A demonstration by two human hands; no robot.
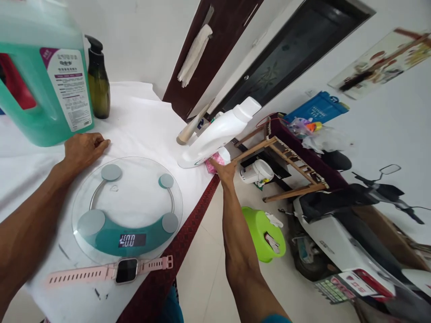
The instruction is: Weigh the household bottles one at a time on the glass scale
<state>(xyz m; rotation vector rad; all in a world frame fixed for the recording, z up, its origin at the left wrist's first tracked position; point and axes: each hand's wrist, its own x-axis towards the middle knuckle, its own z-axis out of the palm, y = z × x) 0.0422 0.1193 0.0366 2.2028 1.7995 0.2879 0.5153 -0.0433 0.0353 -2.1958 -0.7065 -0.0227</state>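
Observation:
My left hand (84, 150) rests on the white cloth with its fingers curled in, close to a large jug of green liquid (40, 121) and just behind a round glass bathroom scale (141, 193). Nothing shows in that hand. The scale's display (132, 240) is lit. At the table's right edge, my right hand (225, 172) grips a small pink-patterned item (212, 165) with a white part behind it; some fingers are hidden. A white capped bottle (215, 137) stands right beside it. A smartwatch with a pink strap (126, 270) lies along the scale's near edge.
A dark green pump bottle (98, 83) and a beige, tapered object (193, 125) stand on the white cloth (134, 116). Right of the table are a lime-green tub (259, 237), a white bucket (257, 171), a wooden-legged bench (296, 157) and a parked scooter (343, 242).

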